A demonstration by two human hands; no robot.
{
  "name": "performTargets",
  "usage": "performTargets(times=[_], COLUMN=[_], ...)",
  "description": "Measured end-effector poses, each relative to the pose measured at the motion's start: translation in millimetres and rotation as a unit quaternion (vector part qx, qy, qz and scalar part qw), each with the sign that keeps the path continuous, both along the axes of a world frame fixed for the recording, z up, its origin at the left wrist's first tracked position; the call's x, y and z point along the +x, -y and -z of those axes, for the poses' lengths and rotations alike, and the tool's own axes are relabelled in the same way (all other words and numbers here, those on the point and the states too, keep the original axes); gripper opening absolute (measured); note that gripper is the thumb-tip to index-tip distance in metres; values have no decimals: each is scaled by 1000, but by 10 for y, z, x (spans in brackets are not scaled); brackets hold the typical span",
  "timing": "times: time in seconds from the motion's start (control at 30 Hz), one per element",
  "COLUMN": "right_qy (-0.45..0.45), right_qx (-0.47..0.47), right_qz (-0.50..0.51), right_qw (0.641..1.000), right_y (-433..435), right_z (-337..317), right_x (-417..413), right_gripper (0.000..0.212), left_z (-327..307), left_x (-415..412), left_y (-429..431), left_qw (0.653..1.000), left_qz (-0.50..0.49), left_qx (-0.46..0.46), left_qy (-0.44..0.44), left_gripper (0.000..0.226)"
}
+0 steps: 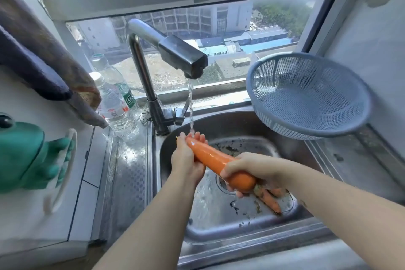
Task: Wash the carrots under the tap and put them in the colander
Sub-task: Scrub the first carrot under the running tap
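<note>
Over the sink (pixel 219 125), under the running tap (pixel 182 55), a carrot (pixel 214 160) is lying slantwise, its narrow tip pointing far-left into the water and its thick end near-right. The left hand (pixel 186 160) is wrapping round the tip. The right hand (pixel 252 166) is gripping the thick end, partly hiding the other carrots (pixel 271 201) lying on the sink bottom. A colander (pixel 306 94) is sitting tilted at the sink's far-right corner.

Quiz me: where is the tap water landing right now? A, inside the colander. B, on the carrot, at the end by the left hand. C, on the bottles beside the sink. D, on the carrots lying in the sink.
B: the stream from the tap strikes the carrot at the end the left hand holds, while the right hand grips the other end.
</note>
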State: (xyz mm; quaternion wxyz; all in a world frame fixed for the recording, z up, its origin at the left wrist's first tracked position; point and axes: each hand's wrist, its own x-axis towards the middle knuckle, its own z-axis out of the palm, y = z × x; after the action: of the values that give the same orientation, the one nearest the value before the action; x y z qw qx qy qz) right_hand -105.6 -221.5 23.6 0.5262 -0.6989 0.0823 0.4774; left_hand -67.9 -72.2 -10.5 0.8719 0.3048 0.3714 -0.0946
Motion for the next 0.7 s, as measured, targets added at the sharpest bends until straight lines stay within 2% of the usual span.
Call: performTargets(times=[0.07, 0.13, 0.2, 0.27, 0.33, 0.4, 0.43, 0.47, 0.5, 0.57, 0.67, 0.7], right_qy=[-99, -120, -49, 62, 191, 326, 376, 408, 424, 420, 332, 280], right_qx=[80, 83, 8, -109, -242, -364, -398, -411, -410, -382, -279, -224], right_qz=[50, 63, 23, -37, -111, -190, -219, -234, -237, -222, -135, -91], right_qw=[991, 987, 999, 991, 945, 852, 808, 781, 772, 793, 891, 929], right_y=[108, 160, 129, 17, -104, -187, -209, -226, -240, -257, -233, -222], right_z=[-3, -23, -33, -43, -53, -88, -97, -103, -99, -86, -55, -37], right_x=[-12, -22, -28, -48, -83, -113, -114, -116, -114, -97, -32, -2], right_gripper=[43, 38, 33, 35, 35, 33, 32, 32, 31, 32, 35, 35], left_z=[-14, -28, -59, -62, -3, 39, 64, 87, 95, 151, 171, 153], left_x=[3, -12, -5, 13, 58, 101, 123, 130, 142, 184, 192, 174], left_y=[0, 3, 36, 54, 32, -6, -23, -38, -46, -67, -42, -29], left_qw=[999, 998, 998, 996, 991, 992, 991, 989, 987, 981, 958, 959], left_qz=[31, 55, 60, 49, 26, -9, -29, -36, -45, -72, -25, -14], left_qx=[-17, -18, 11, 71, 116, 101, 95, 100, 107, 162, 286, 281], left_qy=[23, 23, 5, -27, -54, -73, -87, -102, -108, -79, 8, 29], left_gripper=[24, 24, 22, 21, 23, 29, 35, 38, 40, 40, 37, 34])
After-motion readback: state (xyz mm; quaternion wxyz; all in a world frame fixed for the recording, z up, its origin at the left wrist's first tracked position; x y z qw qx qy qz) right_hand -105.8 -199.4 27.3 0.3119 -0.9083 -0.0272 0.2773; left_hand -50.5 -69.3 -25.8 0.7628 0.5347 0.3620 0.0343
